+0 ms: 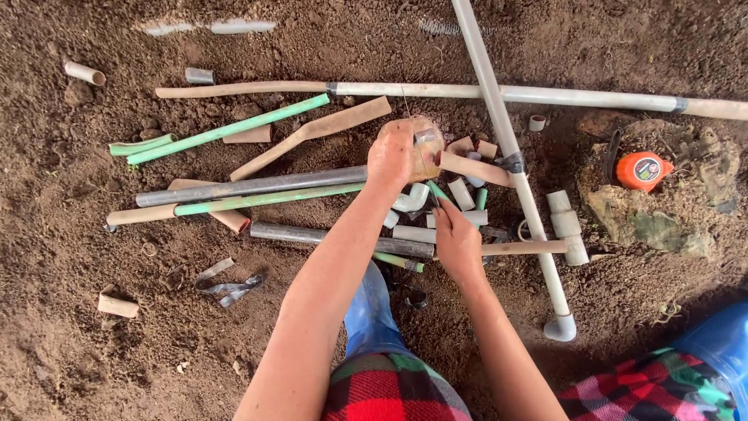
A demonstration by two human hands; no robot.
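Observation:
My left hand is closed around a small clear jar with a brownish inside, held above a heap of pipe pieces. My right hand pinches a thin green stick whose tip points up toward the jar. Under both hands lie a white pipe elbow, short white pipe offcuts and a grey pipe. My knees in red plaid cloth show at the bottom edge.
Long white pipes cross on bare soil. Green pipes, a dark grey pipe and tan flattened strips lie left. An orange tape measure rests on a rock at right. A blue boot is at the lower right.

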